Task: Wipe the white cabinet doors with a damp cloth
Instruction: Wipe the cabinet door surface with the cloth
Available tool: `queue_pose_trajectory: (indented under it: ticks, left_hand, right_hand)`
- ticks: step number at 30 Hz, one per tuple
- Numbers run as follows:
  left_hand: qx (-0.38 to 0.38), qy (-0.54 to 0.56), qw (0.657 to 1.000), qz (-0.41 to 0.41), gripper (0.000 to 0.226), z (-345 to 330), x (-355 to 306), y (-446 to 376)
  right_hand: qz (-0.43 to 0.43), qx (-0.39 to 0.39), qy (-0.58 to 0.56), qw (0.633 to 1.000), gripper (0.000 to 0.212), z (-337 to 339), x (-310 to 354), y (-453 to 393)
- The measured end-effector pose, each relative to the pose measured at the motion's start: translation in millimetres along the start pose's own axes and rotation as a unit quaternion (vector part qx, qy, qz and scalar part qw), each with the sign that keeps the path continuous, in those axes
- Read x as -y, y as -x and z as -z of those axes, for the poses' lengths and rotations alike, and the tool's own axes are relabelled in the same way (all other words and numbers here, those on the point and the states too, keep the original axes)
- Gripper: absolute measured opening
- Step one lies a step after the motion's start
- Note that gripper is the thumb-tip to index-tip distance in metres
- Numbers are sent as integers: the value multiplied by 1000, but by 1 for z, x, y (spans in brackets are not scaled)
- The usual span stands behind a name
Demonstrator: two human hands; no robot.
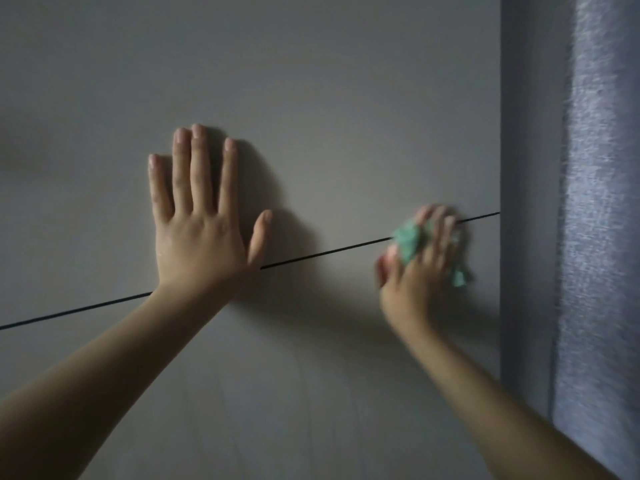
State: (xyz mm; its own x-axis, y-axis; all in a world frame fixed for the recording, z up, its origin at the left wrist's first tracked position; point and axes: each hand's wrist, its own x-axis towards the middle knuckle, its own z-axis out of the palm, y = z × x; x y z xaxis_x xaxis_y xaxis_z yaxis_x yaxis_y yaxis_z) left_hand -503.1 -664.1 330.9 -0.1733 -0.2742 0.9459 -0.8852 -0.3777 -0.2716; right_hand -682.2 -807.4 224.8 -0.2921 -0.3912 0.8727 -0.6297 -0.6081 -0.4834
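White cabinet doors (329, 109) fill the view, split by a thin dark gap (322, 253) that slants up to the right. My left hand (201, 216) lies flat on the upper door with straight, spread fingers, its wrist across the gap. My right hand (420, 258) presses a crumpled green cloth (410, 242) against the doors right on the gap, near their right edge. The fingers curl over the cloth, which sticks out between them and below the hand. This hand is blurred.
To the right of the doors runs a blue-grey wall strip (526, 202), then a blue textured curtain (599, 220). The lower door (277, 393) extends below the gap between my forearms.
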Motion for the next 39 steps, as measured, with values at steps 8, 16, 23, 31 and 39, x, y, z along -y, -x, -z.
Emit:
queue_pose_trajectory:
  ticks: [8, 16, 23, 31, 39]
  left_hand:
    - [-11, 12, 1000, -7, 79, 1, 0, 0]
    - [-2, 25, 1000, -7, 79, 2, 1, 1]
    - [4, 16, 1000, -8, 79, -1, 1, 0]
    - [22, 32, 999, -10, 78, 6, 2, 1]
    - [72, 50, 996, -7, 77, 19, 1, 0]
  right_hand:
    - [33, 25, -2, 999, 64, 11, -58, -20]
    - [159, 79, -2, 984, 62, 11, -62, 34]
    - [-142, -29, -61, 988, 60, 3, -67, -4]
    - [223, 101, 14, 970, 60, 4, -36, 79]
    - [69, 46, -1, 997, 67, -8, 31, 94]
